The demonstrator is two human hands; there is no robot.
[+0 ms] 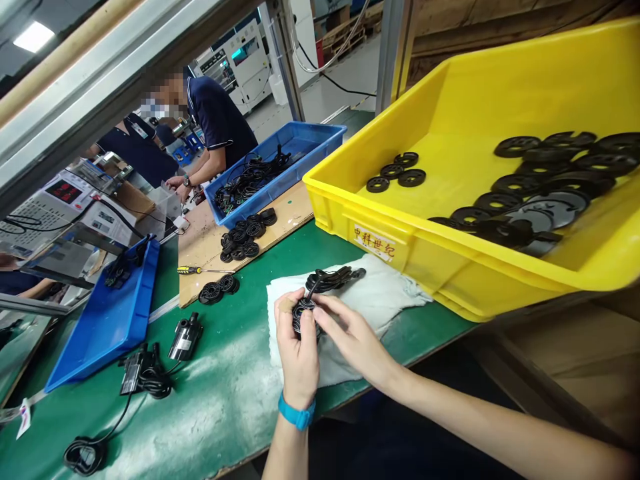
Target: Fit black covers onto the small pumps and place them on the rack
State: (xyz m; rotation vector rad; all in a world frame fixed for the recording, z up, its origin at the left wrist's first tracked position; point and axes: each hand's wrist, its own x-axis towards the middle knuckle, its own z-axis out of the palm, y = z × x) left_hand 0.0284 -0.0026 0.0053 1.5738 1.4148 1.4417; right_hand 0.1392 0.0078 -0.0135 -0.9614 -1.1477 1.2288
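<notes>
My left hand (296, 347) is wrapped round a small round black pump part (303, 313) held over a white cloth (385, 297). My right hand (350, 333) meets it from the right, fingertips pinched on the same part. A black cable (330, 277) runs from the part to a coiled bundle lying on the cloth just behind my hands. A blue band is on my left wrist.
A big yellow bin (400, 227) with black discs (530, 193) sits at right. On the green mat (225, 393) lie a black pump (185, 337), cables, a blue tray (107, 320), a screwdriver (193, 270) and black grilles (243, 237). A far blue bin (320, 150) holds cables; co-workers stand behind.
</notes>
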